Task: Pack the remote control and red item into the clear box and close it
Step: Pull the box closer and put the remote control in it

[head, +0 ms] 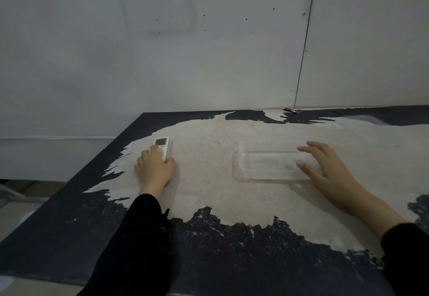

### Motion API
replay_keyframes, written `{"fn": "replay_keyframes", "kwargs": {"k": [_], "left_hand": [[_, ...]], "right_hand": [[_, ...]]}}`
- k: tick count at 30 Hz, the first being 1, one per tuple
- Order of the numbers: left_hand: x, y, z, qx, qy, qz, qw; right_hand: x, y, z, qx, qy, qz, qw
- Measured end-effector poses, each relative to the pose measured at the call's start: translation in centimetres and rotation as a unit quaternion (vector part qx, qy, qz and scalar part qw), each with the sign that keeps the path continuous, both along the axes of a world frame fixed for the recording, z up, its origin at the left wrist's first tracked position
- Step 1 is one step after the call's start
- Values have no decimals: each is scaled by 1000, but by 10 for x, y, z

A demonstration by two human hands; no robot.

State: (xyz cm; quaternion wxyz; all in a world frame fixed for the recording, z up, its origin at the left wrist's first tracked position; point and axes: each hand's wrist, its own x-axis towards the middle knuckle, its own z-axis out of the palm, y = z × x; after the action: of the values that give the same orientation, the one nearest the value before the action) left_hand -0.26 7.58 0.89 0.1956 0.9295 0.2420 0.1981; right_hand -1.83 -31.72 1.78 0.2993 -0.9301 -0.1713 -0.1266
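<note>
A white remote control [163, 145] with a small screen lies at the left of the table, and my left hand [153, 168] is closed around its near end. A clear rectangular box [270, 165] sits at the middle right. My right hand [325, 165] rests on the box's right end with fingers spread. A small red item [287, 109] with a metal ring lies at the far edge of the table, against the wall, well beyond both hands.
The table [209, 191] has a dark and beige patterned top; its left edge runs diagonally and drops to the floor. A pale wall [209, 52] stands directly behind the far edge.
</note>
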Motion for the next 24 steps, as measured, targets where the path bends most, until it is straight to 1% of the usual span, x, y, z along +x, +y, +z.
{"fn": "replay_keyframes", "kwargs": {"k": [5,7,10,12,15,18,21,22,24], "left_hand": [[7,-3,-1,-44,-29,-34,998],[6,-13,3,-80,-62,-63,993],[-4,-43,16,-157,-137,-152,966],[-13,-69,24,-171,-161,-230,944],[-22,-105,29,-154,-135,-325,923],[-15,-128,33,-172,-93,-413,889],[-2,-140,35,-165,-78,-458,870],[2,-143,36,-160,-60,-468,867],[9,-150,33,-117,-16,-485,867]], "right_hand": [[-1,1,3,-13,54,31,998],[-1,1,3,-13,65,31,997],[1,2,2,2,93,12,996],[1,2,1,23,112,0,993],[0,4,2,39,117,-2,992],[0,3,4,49,121,-7,991],[0,3,4,65,130,-11,989],[0,2,5,69,135,-11,988],[0,2,4,76,140,-11,987]]}}
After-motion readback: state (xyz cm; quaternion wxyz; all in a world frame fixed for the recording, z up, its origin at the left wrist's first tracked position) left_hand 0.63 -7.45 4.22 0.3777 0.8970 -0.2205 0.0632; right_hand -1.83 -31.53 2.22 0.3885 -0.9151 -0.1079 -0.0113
